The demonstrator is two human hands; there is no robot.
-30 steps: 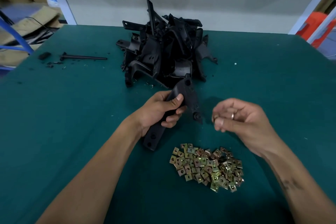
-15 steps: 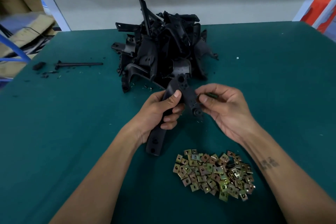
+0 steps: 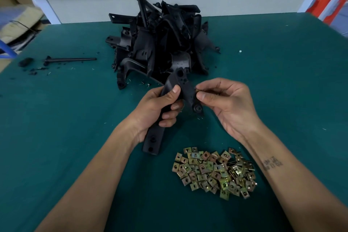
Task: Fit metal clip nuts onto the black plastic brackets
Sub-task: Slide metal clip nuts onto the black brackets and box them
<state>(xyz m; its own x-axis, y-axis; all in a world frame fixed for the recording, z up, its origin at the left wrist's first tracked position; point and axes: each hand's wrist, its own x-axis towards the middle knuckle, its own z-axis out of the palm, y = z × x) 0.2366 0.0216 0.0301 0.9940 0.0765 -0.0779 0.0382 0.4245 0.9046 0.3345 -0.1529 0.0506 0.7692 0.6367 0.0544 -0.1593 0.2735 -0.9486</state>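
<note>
While the left hand [image 3: 160,107] grips the bracket [image 3: 175,103], long axis running near-to-far above the worktop [image 3: 56,118], the right hand [image 3: 224,103] pinches a clip nut [image 3: 197,91] touching its right edge.

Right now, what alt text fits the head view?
A left hand grips a black plastic bracket while the right hand pinches a metal clip nut at its edge. Loose clip nuts lie nearer, a bracket heap farther, on a green table.
</note>
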